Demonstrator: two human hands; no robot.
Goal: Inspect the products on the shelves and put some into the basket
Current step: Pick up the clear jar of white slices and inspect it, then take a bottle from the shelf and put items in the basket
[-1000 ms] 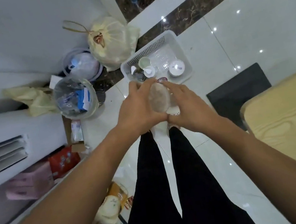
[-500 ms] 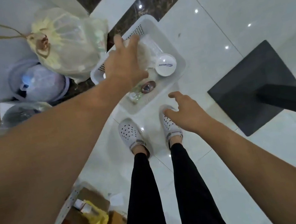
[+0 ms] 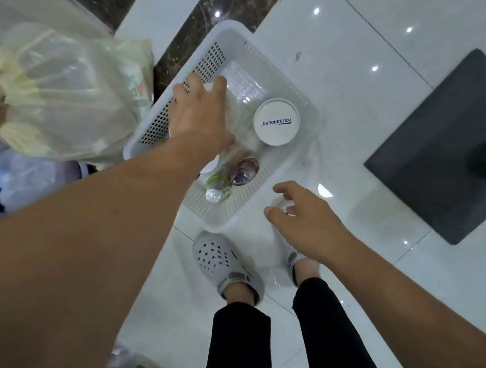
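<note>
Over basket [image 3: 275,62]: left hand [image 3: 200,117] gripping pale product [image 3: 232,108], lowering in. Right hand [image 3: 307,221] loose, holding nothing. Next: let go, clear white jar [image 3: 276,122].

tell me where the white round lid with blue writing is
In the head view the white round lid sits inside the white basket on the floor, toward its right side, just right of the left hand.

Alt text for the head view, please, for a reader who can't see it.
Seen from above, a person's left hand lowers a pale product into a white basket on the floor, beside a white jar. The right hand hovers empty, fingers relaxed, near the basket's front rim.
</note>
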